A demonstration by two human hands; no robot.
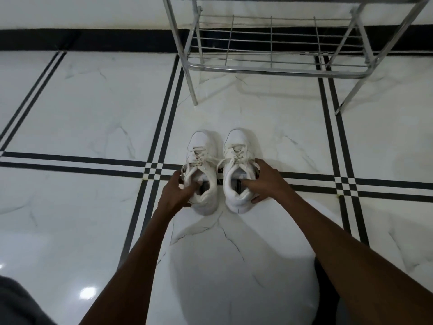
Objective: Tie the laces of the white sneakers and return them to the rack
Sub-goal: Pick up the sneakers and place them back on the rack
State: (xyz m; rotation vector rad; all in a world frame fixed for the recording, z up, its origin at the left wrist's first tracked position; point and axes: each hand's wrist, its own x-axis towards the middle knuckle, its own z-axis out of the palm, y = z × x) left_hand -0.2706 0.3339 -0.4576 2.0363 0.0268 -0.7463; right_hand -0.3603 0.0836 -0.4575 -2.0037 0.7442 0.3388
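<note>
Just two sneakers (220, 170), two hands (267, 181).

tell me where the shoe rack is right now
In the head view the metal shoe rack stands at the top, right of centre, on the tiled floor beyond the toes of the two white sneakers, apart from them.

The rack (276, 59) is cut off by the top edge, so only its lowest shelf and its legs show. Fingers of the left hand (174, 192) dip into the left sneaker (200, 172) and are hidden there; the right hand (263, 181) likewise has fingers tucked inside the right sneaker (237, 170). A lace (212, 160) lies between the shoes; whether any knot is tied is too small to tell
</note>
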